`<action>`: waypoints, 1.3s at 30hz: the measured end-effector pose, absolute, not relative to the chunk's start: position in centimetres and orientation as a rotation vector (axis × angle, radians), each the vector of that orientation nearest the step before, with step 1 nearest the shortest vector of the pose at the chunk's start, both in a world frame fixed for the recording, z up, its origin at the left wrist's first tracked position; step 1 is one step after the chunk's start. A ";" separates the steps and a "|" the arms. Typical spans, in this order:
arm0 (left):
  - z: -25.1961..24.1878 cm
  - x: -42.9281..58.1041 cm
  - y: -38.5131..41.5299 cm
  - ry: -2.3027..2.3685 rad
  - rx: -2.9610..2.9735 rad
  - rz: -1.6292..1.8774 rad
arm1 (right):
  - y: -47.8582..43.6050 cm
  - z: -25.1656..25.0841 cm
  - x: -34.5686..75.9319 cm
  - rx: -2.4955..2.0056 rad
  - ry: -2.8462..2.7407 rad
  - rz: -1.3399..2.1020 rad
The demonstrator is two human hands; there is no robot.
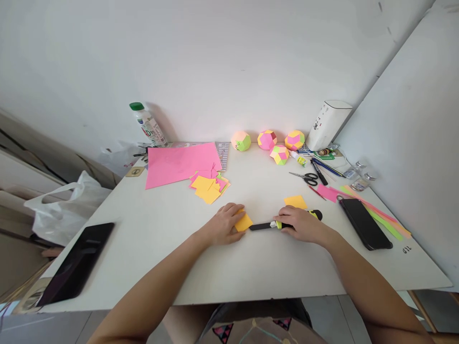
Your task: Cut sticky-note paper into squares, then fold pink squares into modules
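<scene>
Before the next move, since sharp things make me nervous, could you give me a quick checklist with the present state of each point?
1. Orange note held: ok, the left grip has it by its left side.
2. Knife held: ok, in the right grip.
3. Blade aimed away from the left grip: not ok, it points toward the note and that grip.
4. Blade tip off the note: cannot tell, it is right by the note's corner.
5. Scissors clear of both grips: ok, they lie farther back.
</scene>
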State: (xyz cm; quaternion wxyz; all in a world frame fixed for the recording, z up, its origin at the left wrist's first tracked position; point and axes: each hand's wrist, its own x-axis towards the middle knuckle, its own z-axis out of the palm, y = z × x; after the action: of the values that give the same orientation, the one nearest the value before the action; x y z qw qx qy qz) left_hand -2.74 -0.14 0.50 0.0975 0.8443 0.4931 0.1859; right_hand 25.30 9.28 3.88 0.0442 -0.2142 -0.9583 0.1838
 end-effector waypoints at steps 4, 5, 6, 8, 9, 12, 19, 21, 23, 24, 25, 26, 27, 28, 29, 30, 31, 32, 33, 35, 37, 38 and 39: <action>0.0 -1.5 -1.0 1.612 2.491 0.448 | 9.3 3.9 25.4 -0.704 -2.970 0.533; -0.3 -1.0 -1.4 1.675 2.484 0.414 | 9.2 4.0 25.4 -0.716 -2.985 0.525; -0.7 -0.6 -1.7 1.712 2.488 0.379 | 9.2 4.1 25.5 -0.725 -2.998 0.521; -1.6 0.2 -2.3 1.733 2.508 0.322 | 9.0 4.3 25.4 -0.737 -3.015 0.515; -1.9 0.4 -2.5 1.736 2.515 0.304 | 8.8 4.4 25.4 -0.743 -3.023 0.508; -2.7 0.7 -2.7 1.729 2.533 0.308 | 8.3 4.8 25.0 -0.747 -3.065 0.474; -2.8 0.6 -2.6 1.732 2.549 0.363 | 6.8 4.4 24.1 -0.730 -3.118 0.265; -2.7 0.6 -2.6 1.728 2.555 0.358 | 6.4 4.0 23.8 -0.747 -3.107 0.185; -2.6 0.6 -2.7 1.733 2.556 0.348 | 6.0 3.6 23.6 -0.762 -3.095 0.116; -2.5 0.7 -2.7 1.735 2.557 0.339 | 5.8 3.4 23.5 -0.770 -3.089 0.088; -2.4 0.7 -2.7 1.736 2.559 0.327 | 5.6 3.3 23.3 -0.778 -3.083 0.065; -2.3 0.7 -2.7 1.735 2.563 0.315 | 5.4 3.2 23.2 -0.787 -3.077 0.044; -2.2 0.7 -2.7 1.732 2.567 0.306 | 5.3 3.2 23.1 -0.798 -3.072 0.023; -2.2 0.7 -2.8 1.728 2.571 0.302 | 5.1 3.2 23.0 -0.808 -3.069 0.001; -2.1 0.7 -2.8 1.724 2.574 0.300 | 5.0 3.2 22.9 -0.816 -3.068 -0.021; -2.0 0.7 -2.8 1.721 2.577 0.299 | 4.9 3.2 22.8 -0.824 -3.067 -0.039; -2.0 0.6 -2.8 1.718 2.578 0.296 | 4.8 3.3 22.8 -0.830 -3.069 -0.050; -1.9 0.6 -2.8 1.716 2.578 0.292 | 4.8 3.3 22.8 -0.835 -3.072 -0.052; -1.9 0.6 -2.9 1.715 2.578 0.287 | 4.8 3.4 22.9 -0.841 -3.076 -0.048; -1.8 0.6 -2.9 1.714 2.575 0.279 | 4.9 3.5 23.1 -0.856 -3.083 -0.029; -1.8 0.6 -2.9 1.714 2.570 0.275 | 4.9 3.7 23.3 -0.867 -3.090 -0.009; -1.7 0.7 -2.9 1.714 2.568 0.274 | 4.9 3.8 23.3 -0.867 -3.095 -0.001; -1.7 0.7 -2.9 1.713 2.565 0.274 | 4.9 3.9 23.4 -0.861 -3.102 0.005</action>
State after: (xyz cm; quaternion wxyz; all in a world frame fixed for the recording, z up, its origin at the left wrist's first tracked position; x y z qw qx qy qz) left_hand 0.68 -2.93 -1.70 0.0224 0.8281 0.5530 0.0885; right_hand 23.41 4.90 3.89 -0.0387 -0.2672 -0.9629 0.0017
